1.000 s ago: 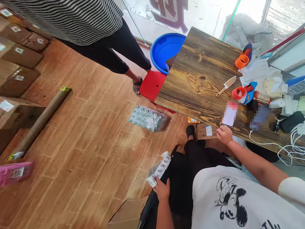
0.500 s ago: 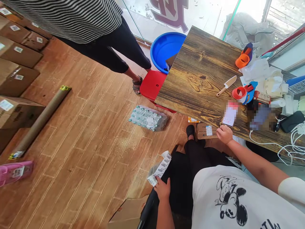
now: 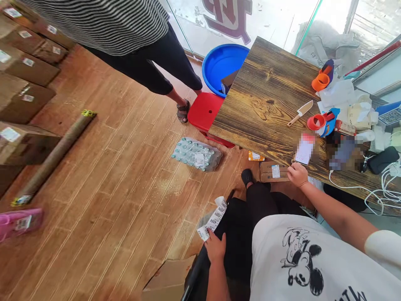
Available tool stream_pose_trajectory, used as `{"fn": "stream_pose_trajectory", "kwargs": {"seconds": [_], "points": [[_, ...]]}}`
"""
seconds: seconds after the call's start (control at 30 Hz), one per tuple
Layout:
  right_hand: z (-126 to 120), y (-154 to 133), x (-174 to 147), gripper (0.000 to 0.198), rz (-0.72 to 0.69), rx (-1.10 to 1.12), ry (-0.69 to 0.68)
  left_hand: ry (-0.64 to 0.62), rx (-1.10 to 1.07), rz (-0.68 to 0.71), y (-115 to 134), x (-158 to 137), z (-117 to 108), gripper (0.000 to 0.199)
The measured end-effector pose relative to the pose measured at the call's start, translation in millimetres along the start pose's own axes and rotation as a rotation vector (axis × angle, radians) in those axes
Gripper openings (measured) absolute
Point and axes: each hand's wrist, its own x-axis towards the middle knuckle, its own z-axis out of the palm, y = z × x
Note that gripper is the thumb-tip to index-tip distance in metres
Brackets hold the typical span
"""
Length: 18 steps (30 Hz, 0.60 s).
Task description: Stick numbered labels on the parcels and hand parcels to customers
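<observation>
My left hand (image 3: 216, 247) is low in the middle, over black cloth or a seat edge. Its fingers lie on a strip of white printed labels (image 3: 216, 216) with numbers such as 4004 and 4005, the thumb standing apart. The strip's far end curls up. At the table's front edge my right hand (image 3: 297, 174) is closed, fingers curled in; what they hold, if anything, is hidden. Just beyond its knuckles lies a phone (image 3: 303, 151) with a lit screen, partly blurred. A second blurred dark shape (image 3: 343, 154) lies farther right.
The wooden table (image 3: 260, 96) carries a white-bladed knife (image 3: 300, 113), orange (image 3: 320, 82) and red (image 3: 315, 122) scoops and white cables (image 3: 384, 184). Wrapped bottles (image 3: 196, 154), a red stool (image 3: 200, 110), a blue tub (image 3: 216, 62) and cartons (image 3: 26, 98) surround a person in stripes (image 3: 109, 25).
The whole view has shifted slightly. My left hand stays on the label strip, and my right hand stays closed by the phone.
</observation>
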Motion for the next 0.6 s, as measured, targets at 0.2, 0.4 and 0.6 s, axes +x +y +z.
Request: {"fn": "stream_pose_trajectory", "kwargs": {"seconds": [0.2, 0.4, 0.6], "points": [[-32, -4, 3, 0.009, 0.048, -0.049, -0.199, -0.075, 0.026, -0.054, 17, -1, -17, 0.067], [-62, -26, 9, 0.015, 0.119, -0.169, -0.439, -0.149, 0.012, -0.105, 7, 22, -5, 0.077], [-66, -40, 18, 0.054, 0.287, -0.328, -0.684, -0.216, -0.062, -0.143, -26, 29, 3, 0.093]]}}
